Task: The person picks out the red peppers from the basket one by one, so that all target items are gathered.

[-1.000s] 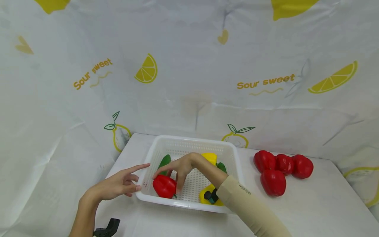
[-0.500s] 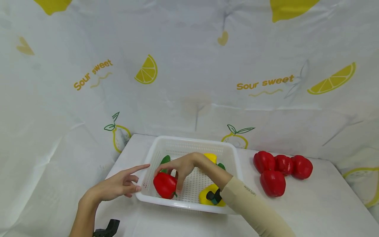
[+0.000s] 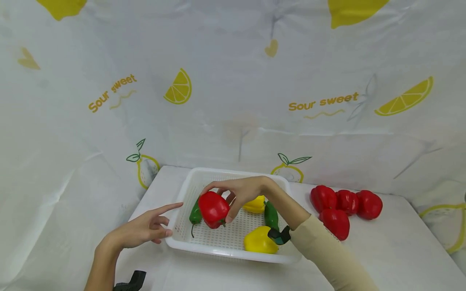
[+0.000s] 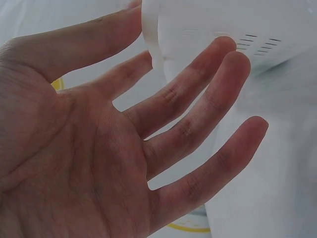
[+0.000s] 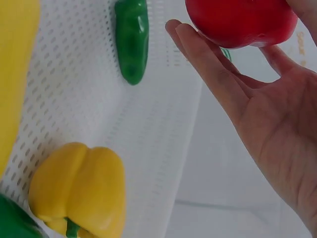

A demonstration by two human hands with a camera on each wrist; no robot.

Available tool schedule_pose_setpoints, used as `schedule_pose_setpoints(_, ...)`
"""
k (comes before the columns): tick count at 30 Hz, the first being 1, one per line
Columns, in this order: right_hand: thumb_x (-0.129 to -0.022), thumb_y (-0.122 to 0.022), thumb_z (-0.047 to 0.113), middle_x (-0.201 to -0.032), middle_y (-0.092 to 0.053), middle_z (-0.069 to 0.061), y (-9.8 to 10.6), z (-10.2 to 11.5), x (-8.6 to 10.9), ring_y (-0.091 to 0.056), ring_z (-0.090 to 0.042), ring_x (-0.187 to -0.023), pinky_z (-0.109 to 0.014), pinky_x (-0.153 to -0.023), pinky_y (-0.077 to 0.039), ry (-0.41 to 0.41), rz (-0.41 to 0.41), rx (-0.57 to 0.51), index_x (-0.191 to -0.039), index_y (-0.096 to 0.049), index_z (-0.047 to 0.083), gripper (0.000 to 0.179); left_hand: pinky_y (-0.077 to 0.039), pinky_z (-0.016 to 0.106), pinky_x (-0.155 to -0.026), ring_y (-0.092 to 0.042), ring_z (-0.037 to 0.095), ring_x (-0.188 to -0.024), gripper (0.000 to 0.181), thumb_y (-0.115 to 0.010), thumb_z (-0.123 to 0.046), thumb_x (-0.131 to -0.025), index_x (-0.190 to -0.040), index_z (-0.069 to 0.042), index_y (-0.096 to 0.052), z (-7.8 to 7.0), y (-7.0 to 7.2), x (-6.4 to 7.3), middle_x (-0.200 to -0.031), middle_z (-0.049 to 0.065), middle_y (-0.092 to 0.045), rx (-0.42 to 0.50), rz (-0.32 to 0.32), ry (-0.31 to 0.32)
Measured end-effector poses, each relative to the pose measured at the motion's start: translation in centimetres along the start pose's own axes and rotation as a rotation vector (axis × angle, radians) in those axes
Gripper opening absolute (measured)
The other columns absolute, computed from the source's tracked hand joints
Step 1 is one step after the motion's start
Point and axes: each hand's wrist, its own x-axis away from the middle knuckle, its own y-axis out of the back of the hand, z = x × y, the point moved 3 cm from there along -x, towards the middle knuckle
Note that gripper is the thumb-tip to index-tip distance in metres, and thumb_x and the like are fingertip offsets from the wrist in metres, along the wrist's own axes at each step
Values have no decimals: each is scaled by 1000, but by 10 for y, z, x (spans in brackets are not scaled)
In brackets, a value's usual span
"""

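My right hand [image 3: 243,190] grips a red bell pepper [image 3: 212,210] between thumb and fingers, holding it up over the left half of a white perforated basket [image 3: 225,254]. In the right wrist view the same pepper [image 5: 237,20] sits at the top, with fingers underneath along its side. A green chili pepper [image 3: 195,215] lies in the basket, partly hidden behind the held one. My left hand [image 3: 140,227] is at the basket's left rim, thumb and index fingertips right at the edge. Its other fingers [image 4: 193,129] reach loosely beneath the rim in the left wrist view.
Inside the basket, a yellow bell pepper [image 3: 260,240] lies at the front right, another yellow pepper [image 3: 255,205] behind it, and a green pepper [image 3: 271,216] along the right side. Several red bell peppers [image 3: 335,223] are clustered on the white table to the basket's right.
The right hand has raised the red bell pepper from the basket's front left, up and slightly right, uncovering more of the green chili pepper. My left hand has stayed at the rim.
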Motion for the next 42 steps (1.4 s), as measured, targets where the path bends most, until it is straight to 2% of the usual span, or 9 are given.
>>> schedule_pose_setpoints(5, -84, -88, 8, -157, -52, -9, 3, -1, 21, -63, -27, -134, -41, -101, -64, 70, -38, -26, -159, -42, 23, 90, -64, 53, -90, -75, 23, -107, 80, -72, -25, -104, -172, -18, -30, 0, 0, 1, -131, 20, -69, 1, 7, -10)
schedule_pose_setpoints(17, -85, -86, 4, -155, -52, -17, 9, 4, 83, -55, -37, -140, -52, -103, -63, 92, -149, -98, -158, -36, 13, 89, -62, 50, -89, -76, 16, -105, 80, -70, -22, -105, -173, -17, -28, -1, 0, 2, -129, 21, -71, -2, 17, -46)
schedule_pose_setpoints(23, -84, -85, 8, -159, -47, -19, 13, -5, 115, -51, -38, -142, -47, -103, -63, 115, -239, -77, -161, -30, 12, 95, -62, 49, -89, -75, 17, -107, 79, -70, -23, -105, -173, -19, -29, 0, 0, 2, -132, 22, -69, -12, 9, -40)
schedule_pose_setpoints(28, -86, -84, 11, -162, -46, -14, 12, -19, 141, -51, -37, -143, -47, -102, -64, 144, -310, -95, -165, -28, 15, 97, -62, 49, -90, -75, 18, -108, 79, -70, -23, -105, -173, -18, -29, 0, 0, 3, -134, 23, -68, -12, 9, -35)
schedule_pose_setpoints(32, -89, -81, 12, -161, -47, -4, 7, -33, 168, -54, -30, -141, -48, -100, -65, 143, -366, -102, -168, -28, 16, 95, -62, 48, -90, -73, 18, -112, 79, -70, -23, -105, -173, -18, -29, -1, 0, 3, -135, 23, -68, -17, 11, -34)
schedule_pose_setpoints(35, -91, -78, 14, -161, -47, 0, 1, -43, 187, -55, -25, -139, -49, -98, -65, 114, -393, -113, -170, -23, 16, 97, -62, 48, -90, -73, 18, -111, 79, -71, -23, -105, -172, -18, -29, -1, 0, 2, -135, 23, -68, -15, 11, -33)
schedule_pose_setpoints(37, -91, -75, 14, -161, -47, 1, -4, -49, 199, -60, -26, -135, -50, -98, -65, 90, -410, -137, -172, -20, 17, 97, -62, 47, -89, -74, 18, -109, 79, -71, -23, -105, -172, -18, -29, -1, 0, 2, -133, 23, -68, -14, 12, -33)
schedule_pose_setpoints(40, -90, -72, 13, -160, -47, 6, -10, -56, 218, -66, -28, -126, -50, -95, -65, 39, -451, -182, -173, -17, 25, 100, -62, 45, -89, -74, 17, -106, 79, -71, -23, -105, -173, -17, -29, -1, 1, 3, -131, 22, -68, -23, 10, -35)
schedule_pose_setpoints(42, -89, -71, 11, -161, -45, 11, -14, -62, 231, -66, -25, -127, -50, -95, -66, 40, -486, -201, -174, -16, 26, 102, -62, 44, -88, -73, 16, -106, 79, -70, -23, -105, -173, -18, -29, -1, 0, 3, -131, 22, -68, -29, 8, -35)
